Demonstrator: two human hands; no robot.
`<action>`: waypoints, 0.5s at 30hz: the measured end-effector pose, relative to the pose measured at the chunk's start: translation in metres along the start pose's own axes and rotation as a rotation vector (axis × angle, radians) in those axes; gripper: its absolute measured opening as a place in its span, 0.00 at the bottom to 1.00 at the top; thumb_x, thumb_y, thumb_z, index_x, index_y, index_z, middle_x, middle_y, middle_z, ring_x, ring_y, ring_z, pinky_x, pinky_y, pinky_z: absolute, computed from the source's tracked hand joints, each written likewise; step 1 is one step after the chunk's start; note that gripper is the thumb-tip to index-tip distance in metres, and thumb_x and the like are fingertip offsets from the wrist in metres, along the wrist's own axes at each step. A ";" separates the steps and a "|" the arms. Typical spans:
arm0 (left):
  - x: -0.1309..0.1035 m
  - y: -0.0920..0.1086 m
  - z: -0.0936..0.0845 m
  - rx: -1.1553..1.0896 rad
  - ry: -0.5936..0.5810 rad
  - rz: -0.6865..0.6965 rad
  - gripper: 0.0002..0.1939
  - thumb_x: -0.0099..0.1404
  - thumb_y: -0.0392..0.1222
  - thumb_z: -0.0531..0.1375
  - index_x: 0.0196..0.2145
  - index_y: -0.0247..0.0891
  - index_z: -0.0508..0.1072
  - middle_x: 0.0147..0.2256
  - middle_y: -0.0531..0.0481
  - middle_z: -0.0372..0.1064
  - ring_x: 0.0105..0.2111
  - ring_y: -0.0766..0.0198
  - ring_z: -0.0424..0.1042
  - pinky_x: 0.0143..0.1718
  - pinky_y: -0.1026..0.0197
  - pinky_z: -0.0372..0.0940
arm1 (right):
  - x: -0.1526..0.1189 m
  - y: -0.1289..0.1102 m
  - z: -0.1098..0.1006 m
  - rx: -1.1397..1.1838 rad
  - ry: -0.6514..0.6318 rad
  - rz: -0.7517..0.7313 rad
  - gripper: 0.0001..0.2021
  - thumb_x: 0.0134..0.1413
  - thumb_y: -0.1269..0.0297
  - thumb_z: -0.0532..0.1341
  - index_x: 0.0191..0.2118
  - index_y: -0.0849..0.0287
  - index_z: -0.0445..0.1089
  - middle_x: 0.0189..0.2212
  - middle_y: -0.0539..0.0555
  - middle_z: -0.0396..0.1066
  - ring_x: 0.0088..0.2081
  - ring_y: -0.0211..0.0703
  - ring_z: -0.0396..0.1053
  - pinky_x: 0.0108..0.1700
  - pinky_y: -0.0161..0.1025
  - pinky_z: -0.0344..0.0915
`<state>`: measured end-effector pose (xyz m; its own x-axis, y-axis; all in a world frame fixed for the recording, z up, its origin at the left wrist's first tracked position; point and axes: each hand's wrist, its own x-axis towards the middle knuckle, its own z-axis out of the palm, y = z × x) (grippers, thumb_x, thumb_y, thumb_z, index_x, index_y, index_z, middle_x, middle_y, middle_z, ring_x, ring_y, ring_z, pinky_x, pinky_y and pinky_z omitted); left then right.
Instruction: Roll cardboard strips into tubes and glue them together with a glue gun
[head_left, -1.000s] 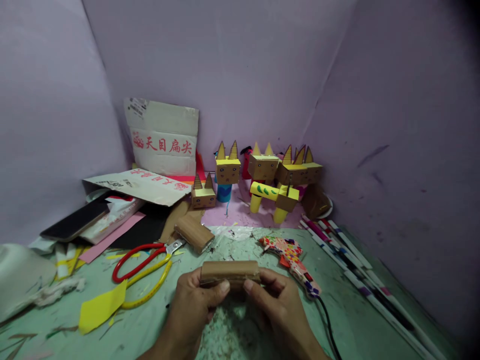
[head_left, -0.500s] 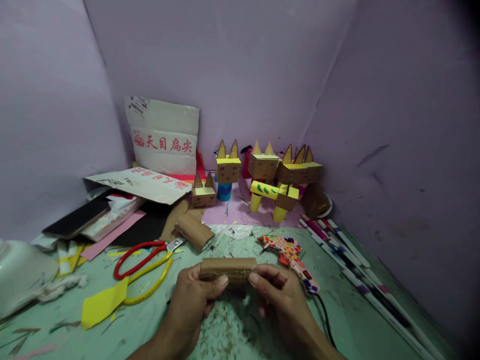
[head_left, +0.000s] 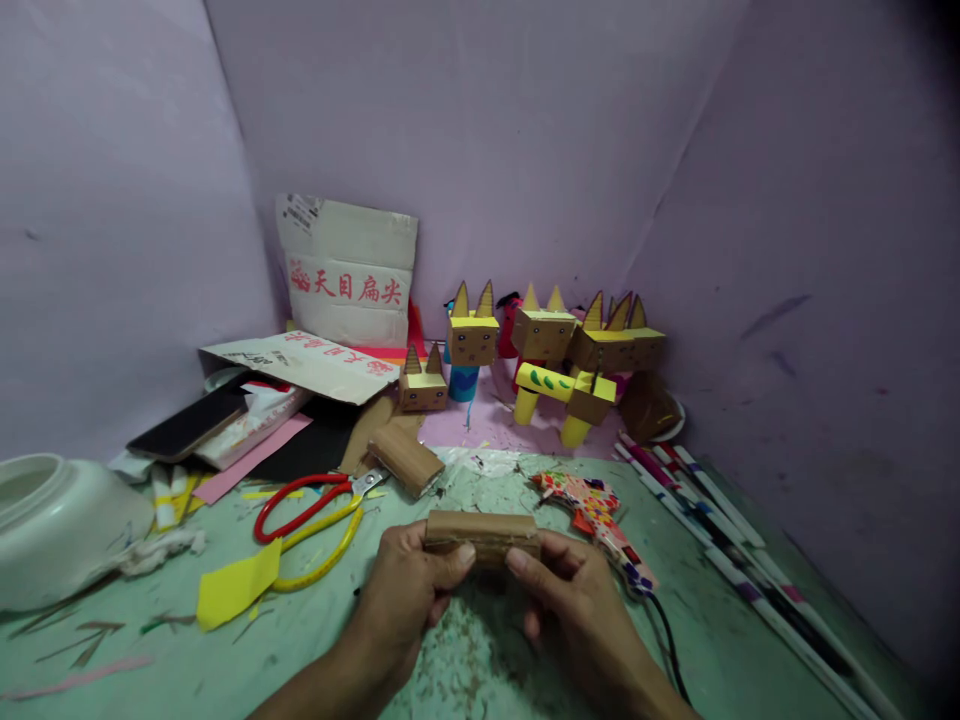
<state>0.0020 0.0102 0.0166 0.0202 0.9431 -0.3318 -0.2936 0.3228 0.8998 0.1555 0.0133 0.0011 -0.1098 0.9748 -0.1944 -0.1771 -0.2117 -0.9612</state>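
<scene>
A rolled piece of brown cardboard [head_left: 482, 530] is held level between both hands, low in the middle of the view. My left hand [head_left: 409, 590] grips its left end, thumb on the near side. At the right end my right hand [head_left: 574, 590] pinches it, thumb against the lower edge. Beyond the hands lies another cardboard roll [head_left: 407, 461]. Scissors [head_left: 319, 520] with red and yellow handles rest to the left, touching a yellow paper scrap [head_left: 238, 585]. On the right a patterned glue gun [head_left: 600, 525] lies with its black cord running toward me.
Cardboard-headed figures [head_left: 472, 345] and a yellow animal figure [head_left: 574, 395] stand at the back. Markers [head_left: 739, 560] line the right side. Printed cardboard [head_left: 349, 285], a black phone-like slab [head_left: 187, 422] and a white pot [head_left: 67, 530] are on the left.
The whole scene has shifted slightly right in the view, bringing more of the white pot into sight. Both hands keep hold of the cardboard roll, with the right thumb slightly nearer its middle.
</scene>
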 end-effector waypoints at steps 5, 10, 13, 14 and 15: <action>0.001 -0.002 0.001 -0.036 0.015 0.008 0.12 0.41 0.42 0.68 0.23 0.32 0.75 0.13 0.59 0.57 0.12 0.77 0.46 0.14 0.69 0.41 | 0.003 0.002 -0.003 -0.016 0.077 -0.037 0.19 0.34 0.50 0.70 0.23 0.65 0.73 0.11 0.43 0.58 0.10 0.24 0.50 0.13 0.26 0.43; 0.001 0.000 -0.001 -0.085 0.016 0.008 0.10 0.39 0.40 0.69 0.20 0.33 0.75 0.18 0.53 0.65 0.20 0.70 0.61 0.27 0.64 0.60 | 0.003 -0.001 -0.002 -0.013 0.105 -0.026 0.18 0.31 0.52 0.71 0.22 0.64 0.73 0.13 0.45 0.60 0.10 0.24 0.47 0.12 0.27 0.42; -0.001 0.005 -0.001 -0.084 -0.012 -0.005 0.11 0.39 0.41 0.69 0.21 0.32 0.77 0.19 0.51 0.68 0.22 0.65 0.64 0.32 0.60 0.62 | 0.002 -0.005 0.001 -0.005 0.112 -0.009 0.18 0.31 0.51 0.71 0.22 0.64 0.74 0.12 0.43 0.57 0.10 0.24 0.46 0.12 0.27 0.42; -0.001 0.006 -0.002 -0.082 -0.021 -0.008 0.11 0.39 0.42 0.70 0.21 0.32 0.77 0.19 0.50 0.68 0.23 0.65 0.65 0.32 0.60 0.62 | 0.002 -0.006 0.001 -0.002 0.118 -0.005 0.18 0.31 0.51 0.71 0.22 0.64 0.73 0.11 0.43 0.56 0.10 0.24 0.46 0.12 0.27 0.41; -0.002 0.007 -0.002 -0.078 -0.028 -0.010 0.12 0.40 0.42 0.70 0.21 0.32 0.77 0.18 0.50 0.68 0.23 0.64 0.65 0.31 0.60 0.62 | 0.002 -0.006 0.001 0.000 0.125 -0.002 0.18 0.30 0.51 0.71 0.21 0.64 0.73 0.11 0.43 0.56 0.10 0.24 0.46 0.12 0.27 0.41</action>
<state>-0.0021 0.0105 0.0232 0.0500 0.9421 -0.3315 -0.3665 0.3260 0.8714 0.1551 0.0167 0.0068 0.0133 0.9764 -0.2156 -0.1768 -0.2099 -0.9616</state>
